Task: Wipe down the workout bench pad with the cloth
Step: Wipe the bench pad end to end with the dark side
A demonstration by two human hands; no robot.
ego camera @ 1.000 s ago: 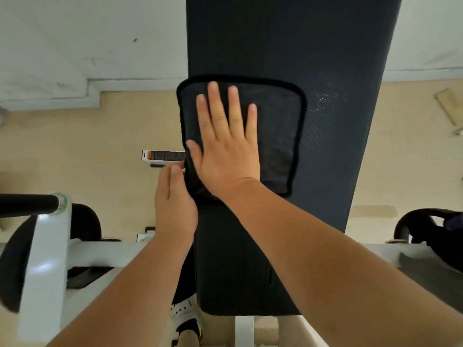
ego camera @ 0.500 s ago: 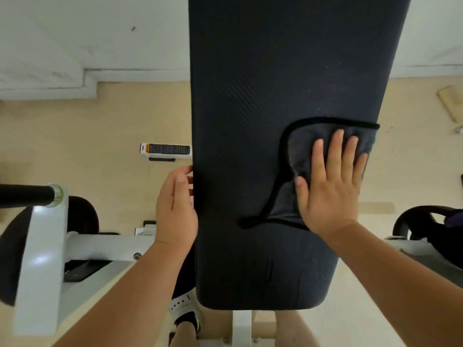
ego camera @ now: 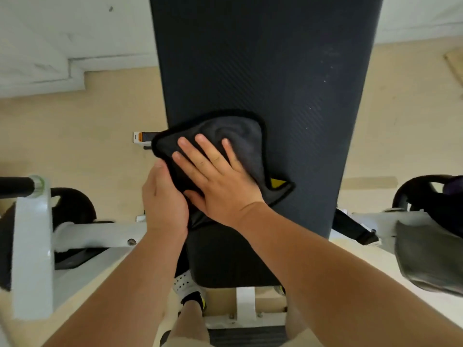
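Floor: pale beige floor (ego camera: 82,136) meets a white wall base (ego camera: 45,81) at the far left; white frame bars (ego camera: 32,249) of the gym equipment cross the near left and near right.
Bench pad: the dark, textured workout bench pad (ego camera: 288,71) runs from near centre to the far edge of the view, tilted slightly to the right.
Cloth now: the dark grey cloth (ego camera: 233,136) with black edging lies bunched on the left half of the pad, its left corner hanging just over the pad's left edge; a yellow tag (ego camera: 276,182) shows at its near right corner.
Cloth before: half a second ago it lay at the pad's right edge, so it has crossed the full width from right to left.
Right hand: the right hand (ego camera: 218,184) presses flat on the cloth, fingers spread and angled toward the far left; earlier it pointed straight away at the right edge.
Left hand: the left hand (ego camera: 164,199) curls around the pad's left edge as before, now touching the right hand and the cloth's edge; whether it pinches the cloth cannot be told.
Small object: a white and orange item (ego camera: 139,137) on the floor, now partly hidden by the cloth's corner.
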